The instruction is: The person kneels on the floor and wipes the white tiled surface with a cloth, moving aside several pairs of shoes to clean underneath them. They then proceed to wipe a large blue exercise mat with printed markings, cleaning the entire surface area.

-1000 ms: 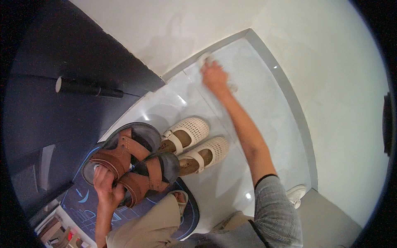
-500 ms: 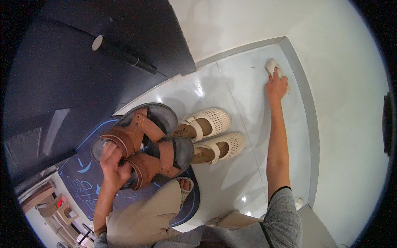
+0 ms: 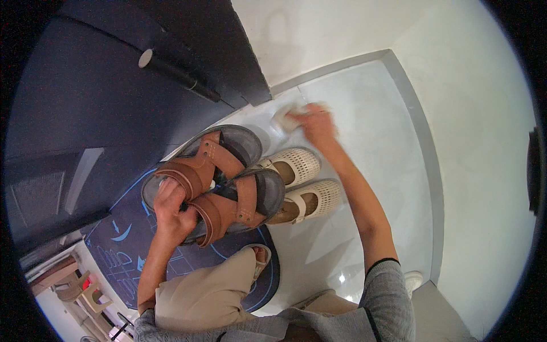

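Observation:
My left hand [image 3: 172, 212] is closed around the back straps of a pair of brown leather sandals [image 3: 225, 159], holding both together above the mat. In my right hand [image 3: 318, 126] is a pale cloth [image 3: 288, 118], blurred by motion, low over the white floor tile near the foot of the dark wall. Below and to the right of the sandals, two cream perforated shoes [image 3: 307, 202] with buckled straps sit side by side on the floor. The sandals hide their heel ends.
A dark blue mat [image 3: 114, 251] with light blue markings lies at the left under my foot. At upper left stands a dark door [image 3: 85, 108] with a cylindrical handle [image 3: 176, 77]. A grey skirting [image 3: 419, 125] runs along the white wall at the right.
My right hand has swept the cloth left across the tile, from the far right corner toward the dark door's side. My left hand and the sandals have shifted slightly right and up.

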Tool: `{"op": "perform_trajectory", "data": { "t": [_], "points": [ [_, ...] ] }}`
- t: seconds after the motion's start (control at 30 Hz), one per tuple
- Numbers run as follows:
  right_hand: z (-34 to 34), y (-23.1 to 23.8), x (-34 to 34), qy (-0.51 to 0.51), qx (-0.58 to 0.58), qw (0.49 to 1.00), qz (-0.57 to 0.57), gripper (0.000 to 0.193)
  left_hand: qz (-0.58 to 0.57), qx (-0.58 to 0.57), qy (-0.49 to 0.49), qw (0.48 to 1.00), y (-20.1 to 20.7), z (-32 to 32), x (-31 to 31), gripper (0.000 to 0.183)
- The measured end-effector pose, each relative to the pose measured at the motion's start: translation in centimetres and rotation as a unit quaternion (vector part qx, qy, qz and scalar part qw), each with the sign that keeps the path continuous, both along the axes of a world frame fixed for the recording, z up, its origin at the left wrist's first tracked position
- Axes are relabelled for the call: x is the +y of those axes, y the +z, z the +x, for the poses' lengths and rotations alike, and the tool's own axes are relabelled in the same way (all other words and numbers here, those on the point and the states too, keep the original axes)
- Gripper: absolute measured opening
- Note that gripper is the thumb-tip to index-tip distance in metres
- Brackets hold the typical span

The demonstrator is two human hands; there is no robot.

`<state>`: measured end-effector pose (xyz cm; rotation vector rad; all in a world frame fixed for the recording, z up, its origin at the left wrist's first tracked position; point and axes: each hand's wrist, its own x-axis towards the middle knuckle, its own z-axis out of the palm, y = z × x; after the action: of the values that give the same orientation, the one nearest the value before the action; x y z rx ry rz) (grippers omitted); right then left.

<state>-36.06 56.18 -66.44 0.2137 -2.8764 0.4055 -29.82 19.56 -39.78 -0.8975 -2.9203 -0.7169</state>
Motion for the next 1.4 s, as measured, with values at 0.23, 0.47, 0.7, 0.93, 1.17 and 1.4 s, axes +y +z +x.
{"op": "perform_trajectory", "data": {
  "t": [0.23,0.47,0.7,0.93,1.17,1.4],
  "points": [
    [-1.5,2.1,2.4,-0.242,-0.077,0.967,-0.024,0.052,-0.022,-0.019,0.003,1.0,-0.7,0.1,-1.5,0.043],
    [-4.8,1.1,-8.8,-0.211,-0.06,0.96,-0.174,0.027,-0.02,-0.005,0.005,1.0,-1.1,0.1,-2.1,0.039],
    [-5.4,4.3,-9.5,-0.164,-0.055,0.855,-0.488,0.026,0.029,0.046,-0.011,0.998,-1.0,-0.1,0.2,0.028],
    [-1.5,6.6,-2.8,-0.124,0.116,0.879,-0.446,0.04,-0.02,0.023,-0.017,0.999,-1.5,-0.1,-0.2,0.036],
    [4.7,1.0,9.9,-0.269,0.063,0.961,0.013,0.047,0.021,0.027,-0.033,0.999,-1.5,-0.2,0.6,0.024],
    [-4.5,2.3,20.7,-0.317,-0.014,0.947,0.047,0.047,-0.019,0.045,-0.048,0.998,-1.5,0.3,1.3,0.027]
  ]
}}
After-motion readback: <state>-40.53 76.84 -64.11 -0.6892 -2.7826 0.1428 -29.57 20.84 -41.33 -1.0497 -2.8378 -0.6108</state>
